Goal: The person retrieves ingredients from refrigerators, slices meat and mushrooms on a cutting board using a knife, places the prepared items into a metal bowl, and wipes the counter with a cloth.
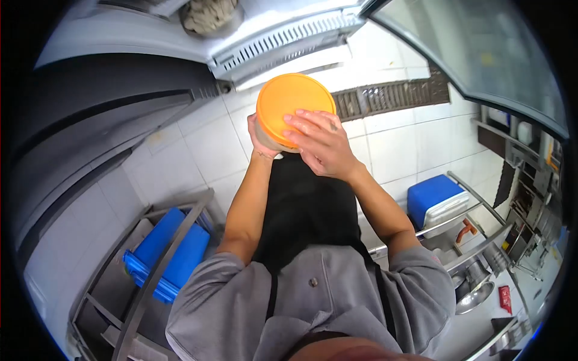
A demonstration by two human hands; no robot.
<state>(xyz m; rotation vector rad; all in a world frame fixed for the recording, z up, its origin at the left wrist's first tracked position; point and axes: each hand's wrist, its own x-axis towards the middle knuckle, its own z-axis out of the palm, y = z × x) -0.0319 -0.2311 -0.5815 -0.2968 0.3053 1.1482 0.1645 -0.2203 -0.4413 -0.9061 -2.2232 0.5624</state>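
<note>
A round container with an orange lid (293, 103) is held up in front of my chest, over the tiled floor. My left hand (262, 139) is wrapped round the container's left side and underside, its fingers partly hidden behind it. My right hand (321, 141) lies with its fingers on the right part of the lid, and its thumb is near the container's lower edge. Below the hands hangs my black apron (310, 207).
An open glass door (481, 54) stands at the upper right, beside a lit cabinet with a vented edge (289, 41) holding a bowl (211, 17). Blue bins (171, 246) sit lower left; a blue-lidded box (436, 198) and metal bowls (475, 295) are at right.
</note>
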